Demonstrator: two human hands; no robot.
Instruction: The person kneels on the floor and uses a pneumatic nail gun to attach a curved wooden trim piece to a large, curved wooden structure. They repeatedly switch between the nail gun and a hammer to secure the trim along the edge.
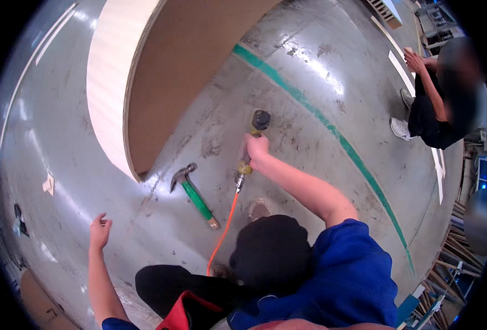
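My right hand (258,149) is wrapped round an air tool (261,120) with a round dark head and yellow parts, low over the floor. An orange air hose (230,216) runs from the tool's metal coupling back toward my legs. On the floor to the left of the tool lies a claw hammer (194,196) with a green handle; no hand touches it. Off to the left, my left hand (101,229) hangs in the air with its fingers loosely apart and nothing in them.
A large curved wooden panel (169,77) with a pale outer face stands ahead. A green line (331,129) crosses the grey floor. At far right a person (441,110) crouches beside pale strips (402,71). A small wooden scrap (48,185) lies at left; timber (447,269) is piled lower right.
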